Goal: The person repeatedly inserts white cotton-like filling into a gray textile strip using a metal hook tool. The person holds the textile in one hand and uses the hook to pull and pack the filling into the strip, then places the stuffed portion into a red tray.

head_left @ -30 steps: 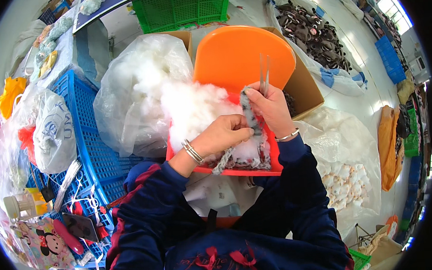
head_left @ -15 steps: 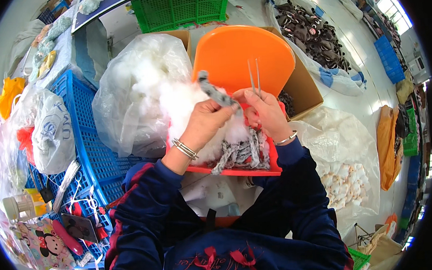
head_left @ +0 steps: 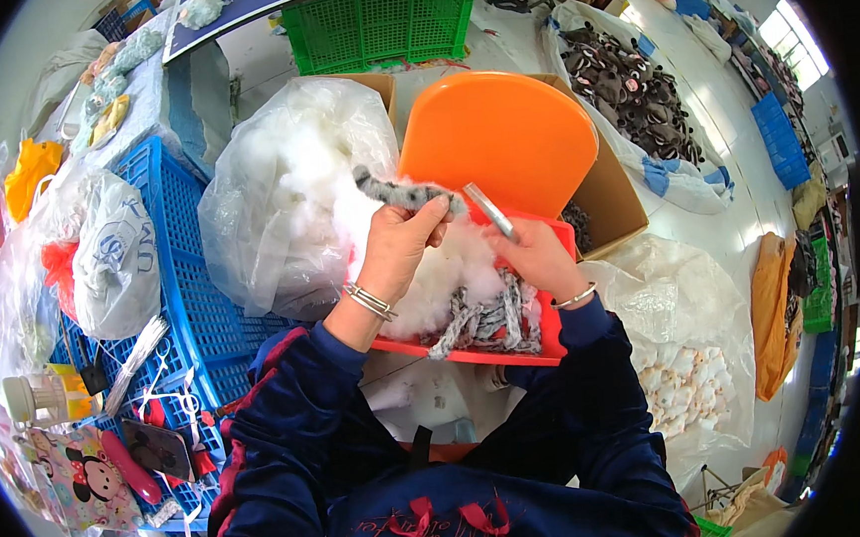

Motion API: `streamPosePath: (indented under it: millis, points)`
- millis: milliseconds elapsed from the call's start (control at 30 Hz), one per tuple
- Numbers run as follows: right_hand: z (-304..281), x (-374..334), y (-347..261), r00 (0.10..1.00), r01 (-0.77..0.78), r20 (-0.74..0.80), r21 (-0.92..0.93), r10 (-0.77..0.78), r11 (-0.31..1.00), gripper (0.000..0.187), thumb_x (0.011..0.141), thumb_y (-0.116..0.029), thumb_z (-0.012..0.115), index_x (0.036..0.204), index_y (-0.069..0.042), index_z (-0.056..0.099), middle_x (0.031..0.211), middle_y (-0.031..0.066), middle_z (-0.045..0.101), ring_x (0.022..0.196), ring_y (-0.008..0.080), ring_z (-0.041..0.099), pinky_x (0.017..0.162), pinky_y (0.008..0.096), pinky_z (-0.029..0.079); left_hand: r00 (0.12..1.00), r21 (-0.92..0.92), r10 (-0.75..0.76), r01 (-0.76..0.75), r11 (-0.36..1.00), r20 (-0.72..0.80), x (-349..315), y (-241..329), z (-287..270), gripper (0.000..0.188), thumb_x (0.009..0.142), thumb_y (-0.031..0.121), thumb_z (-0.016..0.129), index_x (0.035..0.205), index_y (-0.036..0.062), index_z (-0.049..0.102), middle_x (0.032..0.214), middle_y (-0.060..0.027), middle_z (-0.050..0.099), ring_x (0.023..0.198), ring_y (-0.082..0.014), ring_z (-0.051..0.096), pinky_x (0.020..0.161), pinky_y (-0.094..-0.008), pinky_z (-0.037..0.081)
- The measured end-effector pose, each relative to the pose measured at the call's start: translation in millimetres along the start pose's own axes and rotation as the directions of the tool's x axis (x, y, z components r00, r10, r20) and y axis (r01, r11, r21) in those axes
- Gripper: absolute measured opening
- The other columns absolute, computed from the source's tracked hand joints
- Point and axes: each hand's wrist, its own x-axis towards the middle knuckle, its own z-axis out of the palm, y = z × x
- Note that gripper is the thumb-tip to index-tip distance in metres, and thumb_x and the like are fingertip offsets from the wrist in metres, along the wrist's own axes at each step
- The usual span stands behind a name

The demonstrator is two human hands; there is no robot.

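My left hand pinches a grey, dark-spotted plush strip, like a small tail, by its right end. Its free end points to the upper left, over white stuffing. Closed around metal tweezers, my right hand is just right of the strip. The tweezers tilt up and left, their upper end near the strip but apart from it. Under both hands, white fluffy stuffing and several more grey plush strips lie in a red tray. My right palm is hidden.
An orange chair back rises behind the tray. To the left stand a clear bag of stuffing and a blue crate with bags and small tools. A cardboard box and a bag of small white pieces are at right.
The tweezers have swung from upright to leaning left, toward the strip. The plush strip has turned flatter, its free end now further left. My right hand has lowered slightly.
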Motion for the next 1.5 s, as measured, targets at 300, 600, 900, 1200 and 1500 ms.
streamPosePath:
  millis: [300,600,900,1200,1500]
  points:
    - [27,-4,-27,0.985,0.151,-0.137,0.381,-0.105,0.912,0.020,0.089,-0.004,0.066,0.108,0.001,0.061,0.089,-0.0012,0.061,0.079,0.0044,0.055,0.069,0.0211,0.046,0.991,0.159,-0.073,0.054,0.986,0.116,-4,-11,4,0.015,0.093,0.017,0.064,0.093,0.0024,0.066,0.076,-0.0007,0.063,0.061,-0.0065,0.051,0.056,-0.0209,0.041]
    - [-100,-11,-25,0.591,0.491,-0.784,0.162,-0.191,0.856,0.006,0.092,-0.012,0.064,0.090,-0.009,0.059,0.060,-0.0066,0.044,0.047,0.0010,0.036,0.041,0.0173,0.027,0.995,-0.102,0.102,-0.101,0.990,0.003,6,10,-11,0.012,0.094,0.017,0.064,0.086,0.0078,0.062,0.073,0.0008,0.058,0.060,-0.0059,0.047,0.056,-0.0203,0.039]
    - [-138,-3,23,0.621,0.059,-0.784,0.070,0.019,0.996,0.022,0.093,-0.020,0.063,0.110,-0.006,0.065,0.068,-0.0063,0.052,0.046,0.0019,0.036,0.041,0.0205,0.028,0.998,0.041,0.058,-0.060,0.997,0.037,3,19,-14,0.015,0.095,0.021,0.061,0.087,0.0080,0.063,0.074,0.0024,0.059,0.059,-0.0048,0.047,0.054,-0.0189,0.036]
    - [-47,2,61,0.993,0.027,0.104,-0.654,0.054,0.756,0.025,0.084,-0.025,0.064,0.087,-0.001,0.062,0.075,0.0187,0.060,0.075,0.0322,0.062,0.070,0.0404,0.049,0.995,0.108,0.056,-0.065,0.992,0.085,5,16,-13,0.017,0.095,0.021,0.060,0.090,0.0066,0.065,0.074,0.0024,0.059,0.059,-0.0045,0.046,0.055,-0.0187,0.036]
    - [-23,7,43,0.992,-0.088,0.018,-0.592,0.123,0.801,0.024,0.081,-0.023,0.067,0.081,0.001,0.064,0.066,0.0189,0.061,0.069,0.0353,0.064,0.064,0.0422,0.048,0.992,0.129,0.049,-0.064,0.990,0.118,5,17,-12,0.017,0.096,0.020,0.059,0.092,0.0052,0.065,0.074,0.0022,0.058,0.061,-0.0047,0.046,0.057,-0.0191,0.037]
